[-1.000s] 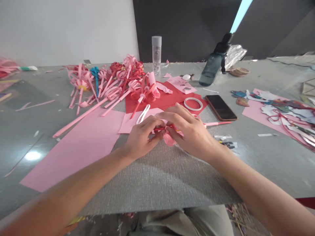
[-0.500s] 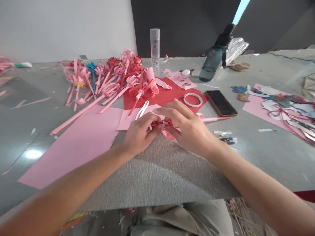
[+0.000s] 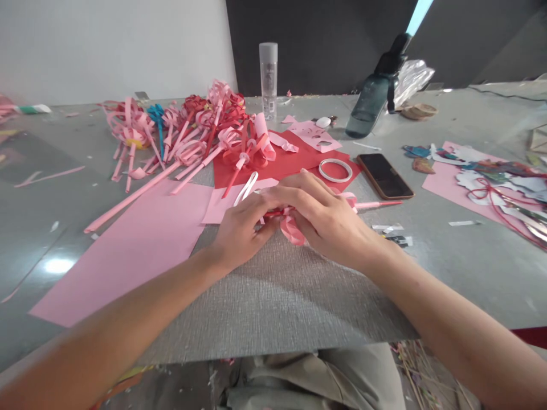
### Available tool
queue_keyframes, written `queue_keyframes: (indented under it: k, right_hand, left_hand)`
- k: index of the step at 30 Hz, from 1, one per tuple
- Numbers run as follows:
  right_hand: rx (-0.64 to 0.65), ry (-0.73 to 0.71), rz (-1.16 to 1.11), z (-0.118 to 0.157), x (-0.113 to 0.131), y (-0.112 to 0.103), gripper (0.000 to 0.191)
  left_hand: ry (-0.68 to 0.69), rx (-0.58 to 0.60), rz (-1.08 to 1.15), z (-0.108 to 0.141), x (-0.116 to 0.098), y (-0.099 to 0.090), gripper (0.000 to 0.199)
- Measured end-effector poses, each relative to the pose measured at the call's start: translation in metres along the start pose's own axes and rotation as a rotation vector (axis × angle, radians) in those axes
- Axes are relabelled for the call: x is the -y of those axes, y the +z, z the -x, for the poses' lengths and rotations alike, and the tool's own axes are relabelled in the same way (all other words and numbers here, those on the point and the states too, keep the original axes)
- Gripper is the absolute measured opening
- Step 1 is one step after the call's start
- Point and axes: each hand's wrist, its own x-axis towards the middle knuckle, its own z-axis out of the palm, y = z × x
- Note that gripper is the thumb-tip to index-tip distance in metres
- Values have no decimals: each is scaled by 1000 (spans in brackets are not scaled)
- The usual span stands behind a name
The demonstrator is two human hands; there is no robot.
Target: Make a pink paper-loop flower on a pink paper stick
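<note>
Between my fingers lies a paper flower [image 3: 293,230] with pink looped petals and a thin red stem; much of it is covered by my hands. My left hand [image 3: 244,226] is closed, pinching the red stem. My right hand [image 3: 321,215] curves over the flower from the right, its fingers closed around the petal base and meeting the left fingertips. Just past my right hand, another paper flower [image 3: 378,204] with a pink and red stem rests on the table. A folded white strip [image 3: 247,189] lies on pink paper [image 3: 216,208] behind my left hand.
Finished-looking paper flowers [image 3: 183,134] are heaped at the back left. A large pink sheet [image 3: 123,250] lies left, red paper [image 3: 239,173] behind. A tape roll [image 3: 335,171], phone [image 3: 386,175], clear bottle [image 3: 269,80] and blue bottle [image 3: 368,108] stand or lie beyond. Cut-outs [image 3: 496,176] are at right.
My right fingers have moved left and closed further over the flower, against my left fingertips. More of the pink petals shows below my right hand. The view has shifted slightly.
</note>
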Motion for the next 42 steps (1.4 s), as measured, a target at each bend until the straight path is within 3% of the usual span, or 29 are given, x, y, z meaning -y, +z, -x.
queue_keyframes:
  k: [10, 17, 22, 28, 35, 42]
  right_hand:
    - [-66, 2, 29, -1, 1, 1, 63]
    - [-60, 30, -2, 2, 0, 3, 66]
    - [-72, 18, -20, 2, -1, 2, 66]
    - [-36, 12, -44, 1, 0, 3, 64]
    - [-75, 98, 14, 1, 2, -1, 56]
    - [-84, 30, 35, 0, 0, 2, 54]
  left_hand:
    - [30, -18, 32, -4, -3, -4, 3]
    - [-22, 12, 45, -3, -4, -4, 2]
    - [-58, 2, 105, -3, -4, -4, 20]
    - [64, -53, 18, -4, -4, -2, 11]
    - [35, 2, 62, -4, -5, -5, 5]
    - [-32, 66, 67, -3, -6, -6, 16]
